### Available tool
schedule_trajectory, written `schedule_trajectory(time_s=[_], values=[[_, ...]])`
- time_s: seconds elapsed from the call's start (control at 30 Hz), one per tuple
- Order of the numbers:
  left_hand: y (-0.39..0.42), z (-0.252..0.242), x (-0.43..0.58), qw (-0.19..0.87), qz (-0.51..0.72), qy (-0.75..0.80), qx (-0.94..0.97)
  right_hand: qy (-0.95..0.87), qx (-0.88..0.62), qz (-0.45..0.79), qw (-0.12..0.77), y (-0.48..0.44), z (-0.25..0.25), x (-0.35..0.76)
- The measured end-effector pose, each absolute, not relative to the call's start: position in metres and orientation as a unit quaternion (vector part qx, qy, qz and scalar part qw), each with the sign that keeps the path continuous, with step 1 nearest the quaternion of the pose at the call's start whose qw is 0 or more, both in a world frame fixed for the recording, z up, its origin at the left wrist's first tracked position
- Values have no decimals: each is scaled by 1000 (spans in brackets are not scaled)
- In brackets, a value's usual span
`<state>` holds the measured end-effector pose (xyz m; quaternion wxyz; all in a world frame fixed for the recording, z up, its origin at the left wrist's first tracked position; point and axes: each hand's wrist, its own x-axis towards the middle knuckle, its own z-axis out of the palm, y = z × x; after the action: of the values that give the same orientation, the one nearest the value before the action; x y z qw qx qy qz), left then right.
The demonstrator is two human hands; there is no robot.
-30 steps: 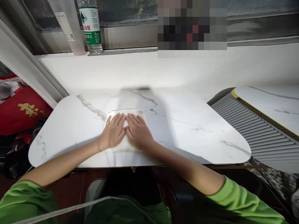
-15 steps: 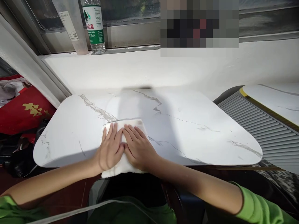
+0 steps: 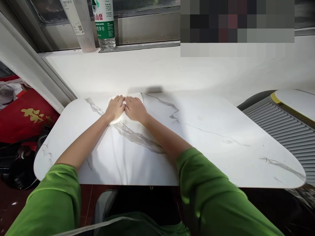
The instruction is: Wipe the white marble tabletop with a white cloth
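Observation:
Both my hands press a white cloth point(image 3: 120, 118) onto a white marble-patterned table point(image 3: 211, 157), close to its far edge by the wall. My left hand point(image 3: 115, 108) lies palm down on the cloth, fingers stretched forward. Right beside it my right hand point(image 3: 135, 108) lies flat too, the two thumbs almost touching. Most of the cloth is hidden under the hands; a strip shows below them and a corner at the upper right.
On the window ledge stand a green-labelled water bottle point(image 3: 106, 29) and a tall translucent cup point(image 3: 82, 29). A red bag point(image 3: 27, 114) sits left of the table. At right is a grey ribbed panel point(image 3: 278, 121) beneath another white tabletop point(image 3: 299, 101). Part of the window is pixelated.
Both hands have slid the cloth forward, from near the table's front edge to its far edge. My arms are stretched further out, and the camera view has shifted slightly.

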<state>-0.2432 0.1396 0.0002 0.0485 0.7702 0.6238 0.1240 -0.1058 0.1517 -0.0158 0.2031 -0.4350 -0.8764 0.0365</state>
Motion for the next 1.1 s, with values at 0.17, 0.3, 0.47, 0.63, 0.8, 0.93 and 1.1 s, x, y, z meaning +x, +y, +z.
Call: schedule_trajectory(time_s=[0.17, 0.3, 0.47, 0.63, 0.8, 0.93, 1.1], values=[[170, -1, -251, 57, 113, 627, 769, -865, -457, 51, 202, 174, -15, -114], [165, -1, -250, 56, 111, 628, 768, -864, -463, 48, 191, 171, -16, -114], [136, 2, -250, 46, 89, 627, 773, -871, -456, 27, 179, 146, -17, -112], [79, 4, -254, 23, 64, 641, 765, -892, -413, 21, 183, 101, -16, -114], [9, 4, -263, 24, 63, 639, 766, -898, -403, 28, 178, 32, -12, -118], [-49, 2, -269, 32, 75, 606, 792, -904, -394, 31, 167, -29, -8, -115], [-102, 1, -270, 15, 90, 587, 804, -912, -363, 38, 189, -76, -9, -107]])
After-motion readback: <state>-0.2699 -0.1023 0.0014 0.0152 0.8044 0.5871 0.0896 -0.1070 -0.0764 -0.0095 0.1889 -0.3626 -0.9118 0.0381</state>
